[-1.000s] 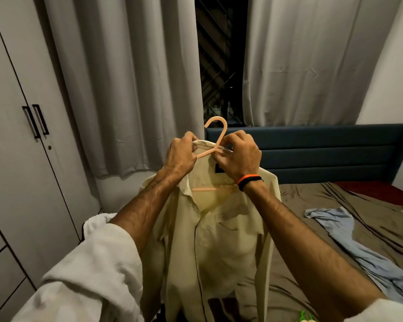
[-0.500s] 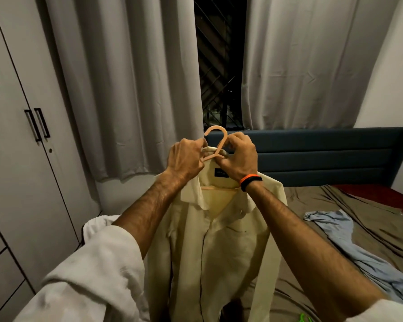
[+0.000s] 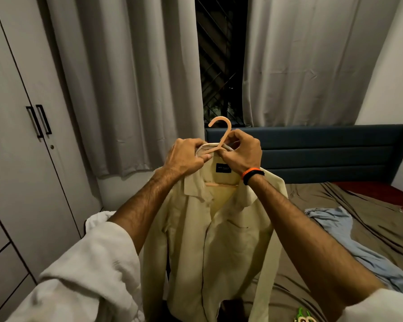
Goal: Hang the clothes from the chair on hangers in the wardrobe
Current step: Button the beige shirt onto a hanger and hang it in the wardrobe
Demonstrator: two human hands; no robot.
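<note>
Shirt: a pale yellow shirt [image 3: 215, 240] is held up in front of the person, over the near edge of the bed [image 3: 349, 219]; it is draped on a hanger, front open at the neck, with a dark label showing inside the collar.
Hanger: a peach plastic hanger [image 3: 221, 135] is seen with its hook rising above both hands and its crossbar visible inside the shirt's neck opening.
Left hand: the left hand [image 3: 187, 159] is curled round the collar and the hanger's left shoulder, fingers closed on the cloth.
Right hand: the right hand [image 3: 242, 154] is pinched at the base of the hook, on the collar; an orange and black band [image 3: 253, 174] is worn at its wrist.
Wardrobe: the grey wardrobe [image 3: 21, 159] is seen at the left, doors closed, black handles side by side.
Other clothes: a light blue garment [image 3: 340, 231] is spread on the brown bedsheet to the right; a white cloth [image 3: 98, 220] is seen low at the left, behind the left forearm.
Background: grey curtains [image 3: 126, 77] are parted over a dark window grille [image 3: 216, 66], above a blue headboard [image 3: 323, 149].
</note>
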